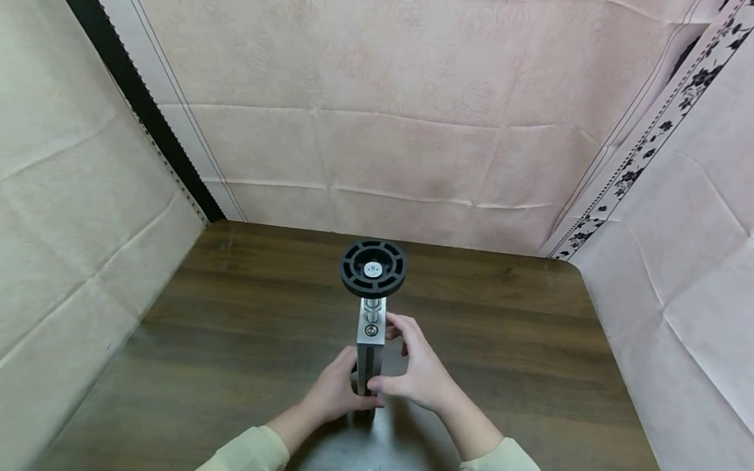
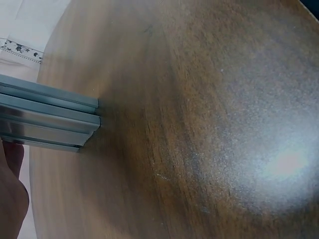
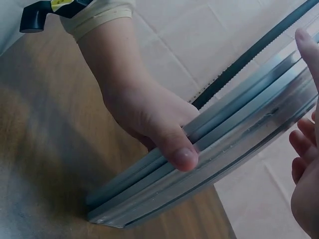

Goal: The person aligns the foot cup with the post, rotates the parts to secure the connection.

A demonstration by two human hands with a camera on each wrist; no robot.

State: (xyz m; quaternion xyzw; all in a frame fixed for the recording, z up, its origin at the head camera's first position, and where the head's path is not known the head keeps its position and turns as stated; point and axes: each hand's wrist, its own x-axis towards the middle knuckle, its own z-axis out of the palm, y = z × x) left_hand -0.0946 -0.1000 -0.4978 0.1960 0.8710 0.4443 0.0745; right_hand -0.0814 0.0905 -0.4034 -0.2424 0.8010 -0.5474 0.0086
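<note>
Upright at the counter (image 1: 248,328), the grooved metal post (image 1: 369,361) looks stiff, slick and probably top-heavy under its black disc (image 1: 388,272). Best grasped by its sides: the left hand (image 1: 333,391) grips nearer the counter, the right hand (image 1: 424,374), higher above the counter, has fingers spread wide, contact unclear.

I can't read a single word, number or brand anywhere from here. The black wrist piece (image 3: 32,18) at the person's left sleeve (image 3: 102,19) bears a small yellow patch (image 3: 60,4), seen only in part and too blurred for me to make out any print.
</note>
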